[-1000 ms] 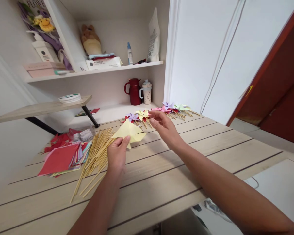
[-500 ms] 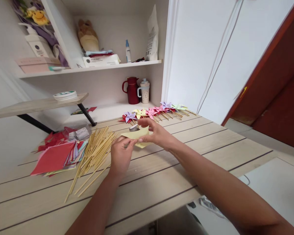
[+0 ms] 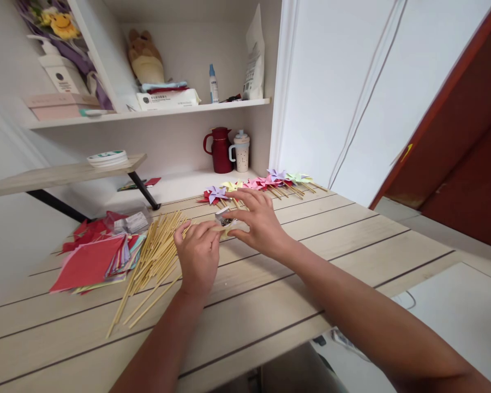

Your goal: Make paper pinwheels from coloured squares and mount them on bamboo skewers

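A piece of pale yellow paper (image 3: 226, 230), seen nearly edge-on, lies between my hands, low over the table. My left hand (image 3: 198, 254) is closed on its left side, back of the hand toward me. At the paper's right side is my right hand (image 3: 258, 219), its thumb close to the edge and the other fingers stretched forward, well apart from the thumb. Just beyond the paper stands a small box (image 3: 222, 215) with tiny dark metallic pieces, partly hidden by my right fingers.
Thin wooden sticks (image 3: 159, 251) lie in a loose pile left of my hands. Further left is a stack of coloured paper squares (image 3: 88, 265). Finished pinwheels (image 3: 277, 175) line the table's back. A red jug (image 3: 221, 152) and a cup (image 3: 241, 153) stand under the shelf.
The yellow paper has tipped from showing its broad face to nearly edge-on. My right fingers have spread and reach further forward; the small box's contents now show.
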### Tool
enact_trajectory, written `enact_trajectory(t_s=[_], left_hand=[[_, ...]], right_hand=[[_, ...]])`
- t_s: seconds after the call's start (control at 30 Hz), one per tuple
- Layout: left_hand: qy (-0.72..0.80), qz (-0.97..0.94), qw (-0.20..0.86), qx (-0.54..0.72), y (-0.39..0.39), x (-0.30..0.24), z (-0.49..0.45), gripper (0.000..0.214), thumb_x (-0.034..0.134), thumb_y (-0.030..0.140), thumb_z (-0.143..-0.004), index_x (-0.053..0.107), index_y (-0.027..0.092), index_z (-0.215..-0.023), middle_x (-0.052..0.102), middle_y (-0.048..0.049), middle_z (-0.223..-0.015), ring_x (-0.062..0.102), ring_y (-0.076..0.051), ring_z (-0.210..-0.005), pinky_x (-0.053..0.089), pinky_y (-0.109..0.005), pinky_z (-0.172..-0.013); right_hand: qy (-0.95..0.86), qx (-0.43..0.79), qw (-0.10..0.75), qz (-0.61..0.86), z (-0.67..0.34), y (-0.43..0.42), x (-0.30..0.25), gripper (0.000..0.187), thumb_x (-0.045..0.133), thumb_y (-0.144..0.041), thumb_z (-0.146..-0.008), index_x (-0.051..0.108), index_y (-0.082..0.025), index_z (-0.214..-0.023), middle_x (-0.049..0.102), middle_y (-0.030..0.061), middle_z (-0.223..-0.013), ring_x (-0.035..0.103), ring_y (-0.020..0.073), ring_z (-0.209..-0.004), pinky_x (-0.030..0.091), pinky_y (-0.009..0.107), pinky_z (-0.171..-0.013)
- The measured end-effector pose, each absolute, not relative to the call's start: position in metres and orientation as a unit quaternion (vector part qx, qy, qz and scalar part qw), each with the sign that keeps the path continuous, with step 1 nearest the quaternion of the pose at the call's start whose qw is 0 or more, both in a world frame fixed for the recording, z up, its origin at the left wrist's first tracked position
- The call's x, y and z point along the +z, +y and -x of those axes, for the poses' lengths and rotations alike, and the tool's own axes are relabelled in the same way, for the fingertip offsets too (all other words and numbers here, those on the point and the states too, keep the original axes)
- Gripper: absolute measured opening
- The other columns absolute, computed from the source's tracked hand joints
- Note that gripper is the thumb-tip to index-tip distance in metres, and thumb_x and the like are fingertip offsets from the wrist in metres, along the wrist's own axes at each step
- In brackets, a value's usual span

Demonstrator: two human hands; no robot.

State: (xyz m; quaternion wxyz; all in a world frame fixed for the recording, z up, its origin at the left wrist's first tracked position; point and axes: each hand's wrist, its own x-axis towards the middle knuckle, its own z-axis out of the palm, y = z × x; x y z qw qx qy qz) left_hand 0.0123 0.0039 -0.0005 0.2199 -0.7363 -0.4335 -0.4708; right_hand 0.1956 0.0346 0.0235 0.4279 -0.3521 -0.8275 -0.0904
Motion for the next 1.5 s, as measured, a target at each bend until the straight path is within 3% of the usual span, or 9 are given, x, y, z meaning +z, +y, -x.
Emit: enact_trajectory(t_s=[0.17,0.47,0.67,0.8,0.93,1.0,1.1,1.23,1.5], left_hand=[[-0.418,0.744,0.235,-0.465,0.000,0.004,-0.016,0.019,0.059,0.015,-0.094,0.073,0.024,-0.087,0.078,-0.0022,-0.095,0.069,-0.021,-0.087,0.034,-0.047,-0.104],[-0.419,0.741,0.232,-0.470,-0.001,0.003,-0.017,0.015,0.061,0.015,-0.094,0.072,0.023,-0.088,0.078,-0.0019,-0.094,0.069,-0.021,-0.087,0.035,-0.047,-0.104],[-0.423,0.737,0.224,-0.477,0.004,-0.001,-0.017,0.018,0.064,0.019,-0.094,0.068,0.022,-0.076,0.075,-0.0024,-0.085,0.068,-0.021,-0.084,0.036,-0.048,-0.105],[-0.441,0.719,0.194,-0.501,0.004,0.000,-0.020,0.013,0.063,0.031,-0.095,0.073,0.024,-0.090,0.075,-0.0054,-0.097,0.065,-0.025,-0.096,0.034,-0.050,-0.107],[-0.480,0.644,0.075,-0.592,0.003,0.004,-0.018,0.047,0.062,0.046,-0.094,0.059,0.028,-0.137,0.067,-0.0107,-0.124,0.058,-0.028,-0.118,0.036,-0.051,-0.108],[-0.489,0.571,-0.026,-0.659,0.005,0.004,-0.015,0.062,0.063,0.052,-0.092,0.048,0.028,-0.147,0.061,-0.0125,-0.133,0.056,-0.027,-0.122,0.038,-0.047,-0.108],[-0.486,0.484,-0.233,-0.689,0.011,0.001,-0.010,0.057,0.062,0.062,-0.090,0.063,0.023,-0.133,0.064,-0.0131,-0.132,0.059,-0.025,-0.121,0.042,-0.041,-0.105],[-0.437,0.460,-0.460,-0.621,0.013,-0.002,-0.014,0.052,0.063,0.067,-0.086,0.076,0.021,-0.105,0.073,-0.0110,-0.122,0.062,-0.024,-0.118,0.046,-0.035,-0.096],[-0.363,0.470,-0.546,-0.591,0.004,0.002,-0.028,0.040,0.084,0.040,-0.075,0.076,0.018,-0.107,0.076,-0.0095,-0.112,0.069,-0.021,-0.103,0.048,-0.033,-0.096]], right_hand=[[-0.826,-0.080,0.446,0.336,-0.193,0.035,0.022,0.003,0.079,-0.027,-0.085,0.078,-0.028,-0.087,0.067,0.0034,-0.138,0.048,0.0312,-0.137,0.031,0.053,-0.112],[-0.827,-0.038,0.459,0.324,-0.193,0.037,0.020,0.008,0.078,-0.019,-0.083,0.077,-0.026,-0.079,0.075,0.0025,-0.123,0.057,0.0291,-0.123,0.036,0.050,-0.106],[-0.823,0.004,0.460,0.332,-0.193,0.038,0.019,0.005,0.079,-0.022,-0.082,0.076,-0.025,-0.078,0.076,0.0040,-0.117,0.060,0.0290,-0.117,0.037,0.051,-0.105],[-0.801,0.103,0.479,0.344,-0.192,0.039,0.019,0.004,0.080,-0.020,-0.079,0.078,-0.024,-0.079,0.076,0.0056,-0.114,0.062,0.0284,-0.114,0.042,0.049,-0.104],[-0.701,0.327,0.517,0.365,-0.191,0.038,0.023,0.012,0.081,-0.025,-0.073,0.079,-0.020,-0.083,0.075,0.0073,-0.111,0.067,0.0252,-0.103,0.052,0.040,-0.090],[-0.624,0.452,0.523,0.364,-0.191,0.037,0.026,0.022,0.083,-0.028,-0.068,0.079,-0.018,-0.086,0.076,0.0072,-0.104,0.069,0.0233,-0.091,0.054,0.037,-0.081],[-0.532,0.561,0.524,0.359,-0.190,0.035,0.030,0.032,0.085,-0.029,-0.061,0.079,-0.015,-0.089,0.078,0.0066,-0.089,0.069,0.0207,-0.077,0.054,0.034,-0.075],[-0.496,0.583,0.528,0.368,-0.188,0.033,0.034,0.030,0.086,-0.025,-0.056,0.079,-0.014,-0.084,0.079,0.0069,-0.082,0.069,0.0199,-0.073,0.054,0.032,-0.072],[-0.508,0.572,0.523,0.376,-0.187,0.032,0.030,0.030,0.084,-0.021,-0.058,0.078,-0.013,-0.086,0.077,0.0046,-0.080,0.067,0.0175,-0.069,0.053,0.031,-0.069]])
